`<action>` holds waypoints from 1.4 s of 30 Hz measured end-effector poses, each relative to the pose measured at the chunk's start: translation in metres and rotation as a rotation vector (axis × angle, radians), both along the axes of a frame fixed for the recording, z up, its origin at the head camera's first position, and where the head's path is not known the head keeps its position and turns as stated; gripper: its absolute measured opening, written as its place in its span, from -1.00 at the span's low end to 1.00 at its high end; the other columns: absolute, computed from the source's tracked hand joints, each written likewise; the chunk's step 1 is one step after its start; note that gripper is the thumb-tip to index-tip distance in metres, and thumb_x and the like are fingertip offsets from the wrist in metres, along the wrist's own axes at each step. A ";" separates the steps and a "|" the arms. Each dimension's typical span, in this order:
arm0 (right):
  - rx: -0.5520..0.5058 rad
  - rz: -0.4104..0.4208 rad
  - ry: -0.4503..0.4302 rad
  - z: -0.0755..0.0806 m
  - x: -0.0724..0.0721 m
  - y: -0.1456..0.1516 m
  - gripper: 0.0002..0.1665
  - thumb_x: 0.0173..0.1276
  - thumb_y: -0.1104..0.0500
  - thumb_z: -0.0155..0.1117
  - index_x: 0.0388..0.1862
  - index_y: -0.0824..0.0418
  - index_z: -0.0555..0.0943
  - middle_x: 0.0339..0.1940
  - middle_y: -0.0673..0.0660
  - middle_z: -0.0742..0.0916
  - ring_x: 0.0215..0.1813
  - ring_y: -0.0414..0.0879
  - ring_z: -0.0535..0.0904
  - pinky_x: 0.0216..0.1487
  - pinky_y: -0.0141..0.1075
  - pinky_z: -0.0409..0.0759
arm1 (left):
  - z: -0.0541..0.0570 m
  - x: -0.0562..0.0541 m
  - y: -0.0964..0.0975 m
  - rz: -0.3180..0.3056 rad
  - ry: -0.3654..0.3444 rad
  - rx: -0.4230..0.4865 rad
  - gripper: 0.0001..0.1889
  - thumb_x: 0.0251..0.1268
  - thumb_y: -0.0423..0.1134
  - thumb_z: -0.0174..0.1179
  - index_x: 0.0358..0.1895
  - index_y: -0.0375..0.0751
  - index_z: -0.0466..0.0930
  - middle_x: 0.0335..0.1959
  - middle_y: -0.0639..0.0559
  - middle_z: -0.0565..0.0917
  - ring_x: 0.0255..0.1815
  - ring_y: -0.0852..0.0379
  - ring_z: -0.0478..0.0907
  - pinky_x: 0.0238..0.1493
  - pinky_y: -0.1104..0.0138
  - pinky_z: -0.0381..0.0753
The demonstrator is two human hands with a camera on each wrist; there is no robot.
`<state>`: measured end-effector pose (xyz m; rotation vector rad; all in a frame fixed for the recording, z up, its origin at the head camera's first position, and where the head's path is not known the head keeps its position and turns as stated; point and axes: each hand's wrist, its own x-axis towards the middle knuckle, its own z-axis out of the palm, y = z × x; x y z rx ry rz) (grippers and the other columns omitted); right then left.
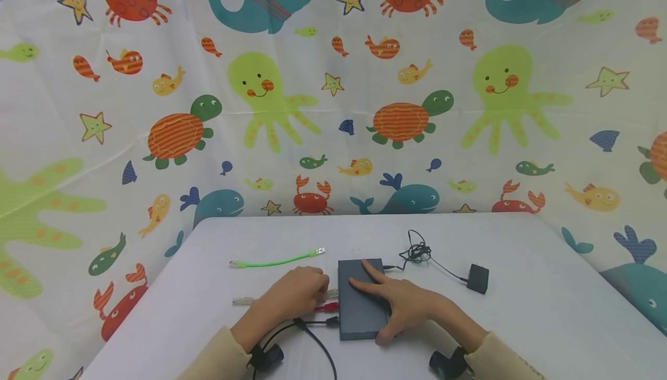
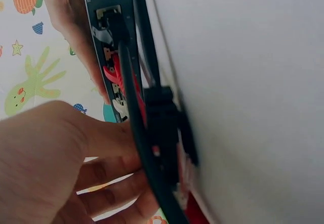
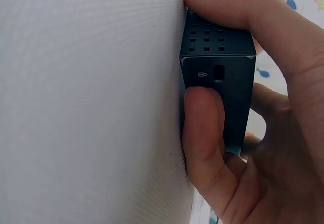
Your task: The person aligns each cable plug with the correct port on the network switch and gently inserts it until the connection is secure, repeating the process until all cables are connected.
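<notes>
Holds the dark box (image 1: pixel 359 317) flat on the table (image 1: pixel 187 310) with the right grip (image 1: pixel 405 299) clamped over its top and side, presumably bracing against sliding, while pinching the pale cable (image 1: pixel 332 294) beside its ports with the left grip (image 1: pixel 298 292).

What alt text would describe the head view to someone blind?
A person's right hand grips a dark box on a white table; the left hand curls over a white cable beside it. A green cable lies farther back, a black adapter to the right, before a sea-animal cloth.
</notes>
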<state>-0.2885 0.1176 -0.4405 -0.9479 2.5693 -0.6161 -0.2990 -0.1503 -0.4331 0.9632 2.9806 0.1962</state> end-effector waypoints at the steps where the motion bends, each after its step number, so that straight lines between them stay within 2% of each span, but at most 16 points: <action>1: -0.001 0.000 -0.001 0.000 0.000 0.000 0.23 -0.14 -0.33 0.51 0.49 -0.46 0.03 0.63 0.00 -0.17 0.49 0.19 0.21 0.29 0.19 0.36 | 0.000 0.000 0.000 0.001 -0.004 0.001 -0.91 0.19 -0.24 0.30 -0.28 0.08 0.67 -0.46 0.30 0.56 -0.44 0.31 0.40 -0.30 0.42 0.53; 8: 0.001 0.000 0.001 0.000 0.001 -0.001 0.22 -0.13 -0.32 0.50 0.49 -0.46 0.04 0.63 0.00 -0.17 0.50 0.20 0.19 0.29 0.20 0.36 | 0.002 0.002 -0.001 0.002 -0.010 0.025 -0.93 0.20 -0.21 0.31 -0.26 0.04 0.68 -0.47 0.31 0.55 -0.43 0.31 0.40 -0.31 0.43 0.50; 16: 0.005 -0.002 0.014 0.001 0.001 -0.001 0.22 -0.13 -0.31 0.51 0.49 -0.46 0.03 0.63 0.00 -0.17 0.50 0.18 0.21 0.28 0.18 0.38 | 0.002 0.002 -0.002 -0.029 0.047 0.034 -0.93 0.17 -0.23 0.32 -0.29 0.02 0.69 -0.48 0.29 0.56 -0.45 0.32 0.39 -0.33 0.43 0.49; 31: 0.002 0.005 0.013 0.000 0.001 -0.001 0.23 -0.13 -0.31 0.51 0.50 -0.45 0.03 0.63 0.01 -0.17 0.50 0.20 0.21 0.27 0.19 0.38 | 0.002 0.002 -0.001 -0.016 0.021 0.016 -0.93 0.18 -0.21 0.32 -0.28 0.02 0.69 -0.44 0.29 0.57 -0.43 0.34 0.41 -0.31 0.42 0.52; 42: 0.009 0.000 0.013 0.001 0.002 -0.001 0.22 -0.12 -0.31 0.50 0.49 -0.46 0.03 0.63 0.00 -0.17 0.50 0.22 0.20 0.26 0.22 0.38 | 0.000 0.002 -0.001 -0.031 0.080 -0.010 -0.92 0.15 -0.22 0.34 -0.28 0.02 0.72 -0.46 0.28 0.59 -0.45 0.34 0.41 -0.31 0.42 0.54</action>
